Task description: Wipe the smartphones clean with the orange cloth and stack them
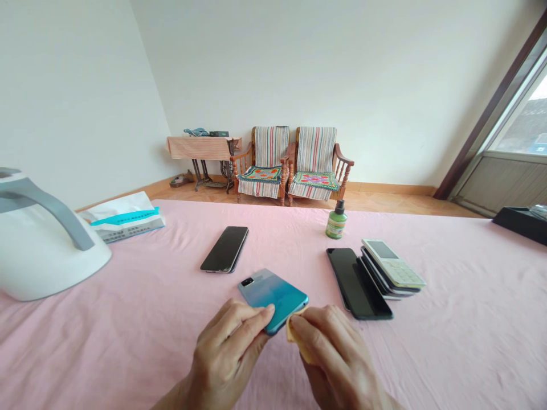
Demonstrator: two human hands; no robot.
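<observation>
A blue smartphone, back side up with its camera bump at the far left corner, is gripped at its near left corner by my left hand. The thumb lies on the back and the fingers go beneath. My right hand pinches a yellowish cloth against the phone's near right edge. Beyond the phone, a black smartphone lies screen up. To the right, another black smartphone rests beside a stack of phones topped by a white keypad phone.
A green spray bottle stands near the table's far edge. On the left are a white and grey kettle and a tissue pack. A black box sits far right. The pink tablecloth is wrinkled. Two wooden chairs stand beyond.
</observation>
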